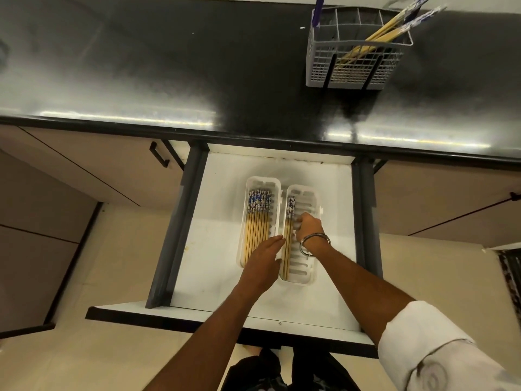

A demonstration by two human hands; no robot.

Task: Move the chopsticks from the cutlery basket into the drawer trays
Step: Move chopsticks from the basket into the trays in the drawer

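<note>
A person leans over the open drawer (197, 249), both hands down in its two white trays. The right hand (308, 225), fingers curled, appears to be setting chopsticks along the left side of the right tray (306, 266); whether it still pinches one cannot be told. The left hand (265, 261), fingers straight, rests at the near end of the left tray (260, 183), already lined with a full row of chopsticks (258, 221). More chopsticks (389, 32) stand in the cutlery basket (355, 71) on the desk (169, 66); the next move likely means reaching back there for another bundle.
</note>
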